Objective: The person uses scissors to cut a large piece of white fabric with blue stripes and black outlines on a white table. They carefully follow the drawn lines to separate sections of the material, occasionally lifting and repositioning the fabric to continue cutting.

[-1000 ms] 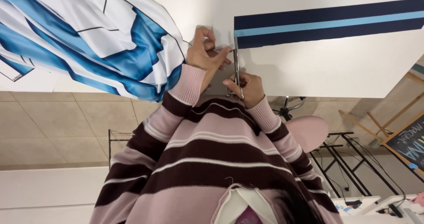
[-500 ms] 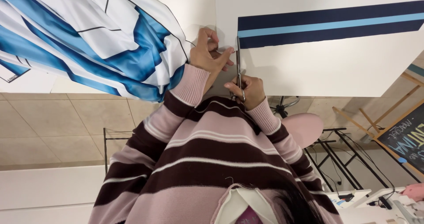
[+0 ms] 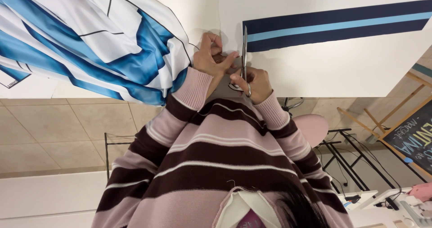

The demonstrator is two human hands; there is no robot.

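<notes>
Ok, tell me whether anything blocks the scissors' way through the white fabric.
Nothing visible lies ahead of the right hand's scissors on the white fabric. The left hand pinches fabric beside the blades, thumb close.

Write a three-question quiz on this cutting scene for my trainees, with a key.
1. True or false: the right hand holds the scissors with the blades pointing away from the person.
2. What does the left hand have in its grip? A) a chalkboard B) the cloth right beside the blades C) a pink stool
3. Which two colours make up the stripes on the cloth?

Key: 1 true; 2 B; 3 navy and light blue, with the light blue running down the middle.
</notes>
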